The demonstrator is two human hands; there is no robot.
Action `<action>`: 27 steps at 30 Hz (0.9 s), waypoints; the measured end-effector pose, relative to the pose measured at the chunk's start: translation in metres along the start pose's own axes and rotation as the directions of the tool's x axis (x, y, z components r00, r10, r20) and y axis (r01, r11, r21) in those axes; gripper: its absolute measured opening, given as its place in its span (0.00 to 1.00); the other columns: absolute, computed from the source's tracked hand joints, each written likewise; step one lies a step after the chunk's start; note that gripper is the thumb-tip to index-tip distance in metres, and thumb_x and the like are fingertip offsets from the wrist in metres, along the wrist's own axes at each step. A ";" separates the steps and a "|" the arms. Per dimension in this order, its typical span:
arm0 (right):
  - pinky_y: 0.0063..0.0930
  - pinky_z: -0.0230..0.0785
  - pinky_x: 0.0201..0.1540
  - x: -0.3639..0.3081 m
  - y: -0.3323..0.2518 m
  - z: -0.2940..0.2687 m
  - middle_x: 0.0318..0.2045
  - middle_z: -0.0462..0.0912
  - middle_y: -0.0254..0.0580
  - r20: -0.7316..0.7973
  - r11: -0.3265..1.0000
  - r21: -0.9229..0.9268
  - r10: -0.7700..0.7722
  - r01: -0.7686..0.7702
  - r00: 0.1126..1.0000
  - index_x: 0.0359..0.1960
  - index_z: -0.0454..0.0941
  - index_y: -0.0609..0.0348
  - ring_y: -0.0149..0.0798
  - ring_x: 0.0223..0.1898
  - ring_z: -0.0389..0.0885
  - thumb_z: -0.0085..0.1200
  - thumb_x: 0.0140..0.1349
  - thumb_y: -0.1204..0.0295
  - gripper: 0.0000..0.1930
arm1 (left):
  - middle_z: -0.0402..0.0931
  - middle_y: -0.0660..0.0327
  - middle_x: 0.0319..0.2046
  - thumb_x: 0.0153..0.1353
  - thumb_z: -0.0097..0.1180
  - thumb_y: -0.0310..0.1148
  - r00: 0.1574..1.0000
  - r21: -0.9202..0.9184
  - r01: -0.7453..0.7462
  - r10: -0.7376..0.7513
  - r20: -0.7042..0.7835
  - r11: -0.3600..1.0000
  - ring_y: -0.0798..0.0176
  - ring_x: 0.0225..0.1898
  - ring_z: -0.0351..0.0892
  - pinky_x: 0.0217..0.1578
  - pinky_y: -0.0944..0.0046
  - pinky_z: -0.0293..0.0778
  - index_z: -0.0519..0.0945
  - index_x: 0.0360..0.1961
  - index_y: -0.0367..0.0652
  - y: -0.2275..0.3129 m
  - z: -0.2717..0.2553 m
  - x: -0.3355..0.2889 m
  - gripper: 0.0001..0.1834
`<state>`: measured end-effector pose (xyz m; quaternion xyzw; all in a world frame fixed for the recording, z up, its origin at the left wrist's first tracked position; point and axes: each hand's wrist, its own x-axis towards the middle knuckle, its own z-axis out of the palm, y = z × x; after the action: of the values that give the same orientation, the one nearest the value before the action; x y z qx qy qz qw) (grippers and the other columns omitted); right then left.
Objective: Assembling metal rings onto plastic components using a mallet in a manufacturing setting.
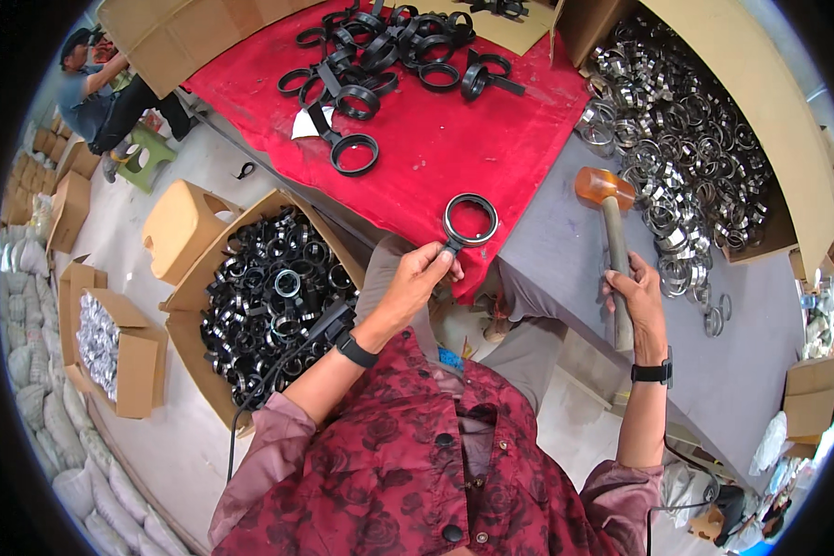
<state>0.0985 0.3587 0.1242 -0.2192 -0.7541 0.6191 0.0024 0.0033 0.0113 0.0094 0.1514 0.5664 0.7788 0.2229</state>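
Between the thumb and fingers of my left hand (423, 276) is the short handle of a black ring-shaped part (470, 222). Its ring, with a shiny inner rim, is over the near corner of the red cloth (408, 139). My right hand (637, 295) is wrapped round the wooden handle of a mallet (615, 243). The mallet's amber head (605, 188) is above the grey tabletop, beside a heap of shiny metal rings (686, 139). Several similar black ring parts (385, 46) are piled at the far side of the cloth; one with a handle (353, 155) lies nearer.
A cardboard box (187, 326) full of black ring parts stands at my left, next to a tan stool (182, 227). Farther left is a smaller box (139, 371) with clear bags. Another person (97, 88) sits at the back left. Tall cardboard (788, 102) encloses the metal rings.
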 end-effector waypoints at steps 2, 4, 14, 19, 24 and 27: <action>0.19 0.66 0.19 0.003 0.006 -0.005 0.29 0.77 0.37 -0.012 1.000 -0.012 -0.008 0.008 1.000 0.63 0.71 0.69 0.24 0.25 0.77 0.56 0.62 0.77 0.26 | 0.80 0.63 0.36 0.78 0.50 0.40 1.000 -0.006 0.010 -0.010 0.009 1.000 0.69 0.41 0.78 0.48 0.65 0.72 0.80 0.39 0.39 0.002 0.000 0.000 0.16; 0.23 0.75 0.28 0.005 0.009 -0.003 0.34 0.80 0.41 -0.042 0.966 -0.253 -0.059 0.047 0.997 0.67 0.69 0.70 0.29 0.29 0.81 0.57 0.61 0.77 0.30 | 0.81 0.64 0.35 0.78 0.50 0.40 1.000 -0.013 0.019 -0.019 0.011 1.000 0.70 0.41 0.78 0.48 0.65 0.72 0.80 0.39 0.38 0.004 0.000 0.000 0.16; 0.23 0.73 0.30 -0.047 -0.039 0.053 0.58 0.79 0.46 0.018 0.975 -0.122 -0.185 0.186 0.983 0.78 0.57 0.57 0.27 0.28 0.76 0.59 0.66 0.75 0.39 | 0.78 0.66 0.31 0.78 0.50 0.38 1.000 0.017 -0.005 0.005 -0.005 1.000 0.72 0.37 0.76 0.42 0.68 0.72 0.80 0.38 0.38 -0.004 -0.005 0.000 0.15; 0.20 0.68 0.25 -0.077 -0.043 0.079 0.49 0.81 0.37 0.171 0.988 -0.131 -0.054 0.078 0.984 0.80 0.54 0.51 0.22 0.25 0.71 0.58 0.67 0.76 0.40 | 0.75 0.67 0.29 0.78 0.49 0.38 0.999 0.158 -0.044 0.048 -0.022 0.986 0.73 0.34 0.72 0.37 0.68 0.70 0.79 0.37 0.38 -0.009 -0.001 0.002 0.15; 0.23 0.71 0.31 -0.092 -0.071 0.096 0.50 0.82 0.48 0.032 0.887 -0.260 -0.386 0.381 0.922 0.79 0.52 0.61 0.28 0.26 0.75 0.56 0.66 0.78 0.41 | 0.74 0.66 0.25 0.77 0.49 0.38 0.993 0.239 -0.063 0.084 -0.078 0.969 0.72 0.29 0.71 0.31 0.66 0.68 0.77 0.36 0.37 -0.011 0.002 0.000 0.15; 0.45 0.69 0.63 -0.094 -0.042 0.103 0.62 0.76 0.68 0.081 0.610 -0.558 -0.635 0.563 0.768 0.78 0.53 0.64 0.61 0.60 0.79 0.59 0.62 0.81 0.43 | 0.73 0.67 0.27 0.79 0.47 0.40 0.999 0.293 -0.009 0.023 -0.045 0.956 0.74 0.30 0.70 0.33 0.69 0.68 0.77 0.36 0.39 -0.006 0.000 -0.002 0.17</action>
<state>0.1410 0.2256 0.1648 0.0166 -0.9267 0.3220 0.1932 0.0059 0.0124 0.0038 0.1686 0.6792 0.6918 0.1780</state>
